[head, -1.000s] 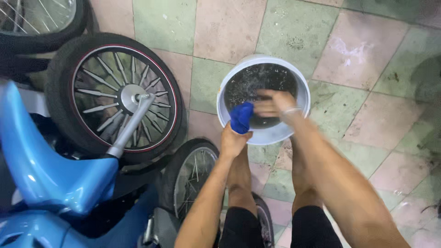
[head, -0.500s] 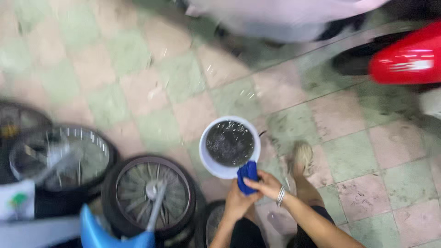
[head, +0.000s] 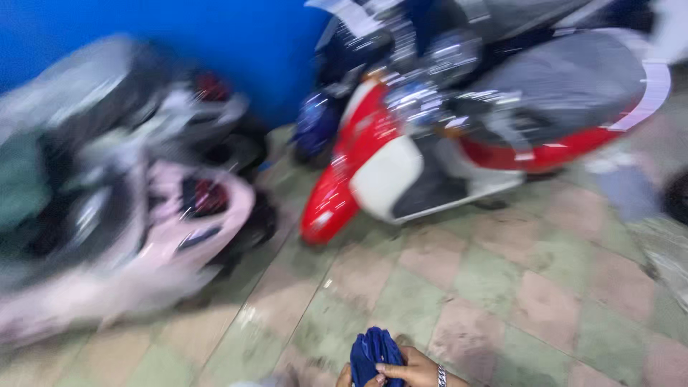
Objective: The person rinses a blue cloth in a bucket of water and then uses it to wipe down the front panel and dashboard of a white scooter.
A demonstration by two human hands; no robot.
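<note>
At the bottom edge of the head view a blue cloth (head: 374,352) is bunched upright between my two hands. My right hand (head: 410,371), with a bracelet at the wrist, has its fingers wrapped on the cloth's right side. Only a sliver of my left hand (head: 345,376) shows on the cloth's left side, touching it. The picture is blurred by head motion.
A red and white scooter (head: 401,165) with a grey seat stands ahead on the pink and green tiled floor (head: 516,287). A pale pink scooter (head: 143,229) is parked at the left. A blue wall (head: 179,36) rises behind them.
The view has swung up from the white bucket and the wheels to the parked scooters. Both hands have lifted the blue cloth out of the bucket and still hold it.
</note>
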